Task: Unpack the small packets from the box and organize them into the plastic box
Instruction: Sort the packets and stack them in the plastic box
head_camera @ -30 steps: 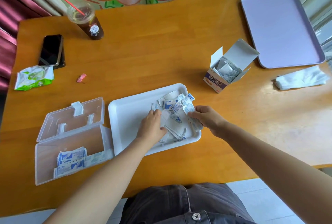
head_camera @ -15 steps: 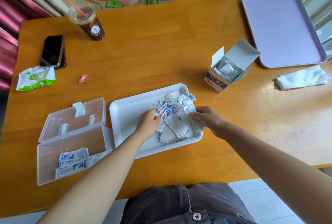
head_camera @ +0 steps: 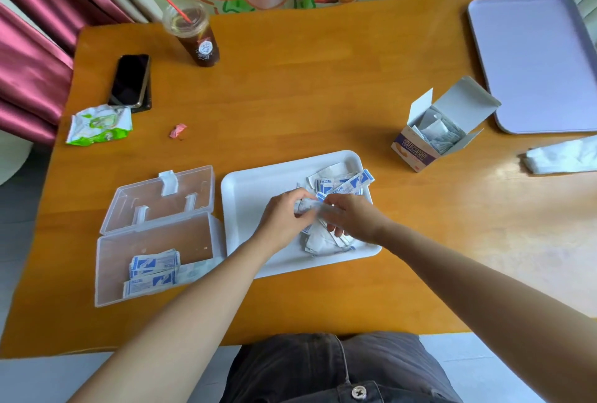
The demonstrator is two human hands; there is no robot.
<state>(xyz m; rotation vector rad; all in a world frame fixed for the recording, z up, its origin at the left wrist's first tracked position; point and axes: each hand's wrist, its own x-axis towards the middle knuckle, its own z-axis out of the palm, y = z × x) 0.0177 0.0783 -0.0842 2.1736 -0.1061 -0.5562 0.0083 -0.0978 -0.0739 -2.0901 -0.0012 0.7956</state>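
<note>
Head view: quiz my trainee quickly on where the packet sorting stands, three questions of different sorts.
1. True or false: the plastic box already holds packets.
2. The left hand and right hand are both over: A the white tray; B the lilac tray; C the phone.
3. Fill in: the cardboard box has its top flaps ___.
Key: 1 true; 2 A; 3 open.

Left hand (head_camera: pixel 284 217) and right hand (head_camera: pixel 355 215) meet, fingers curled, forearms extended.
</note>
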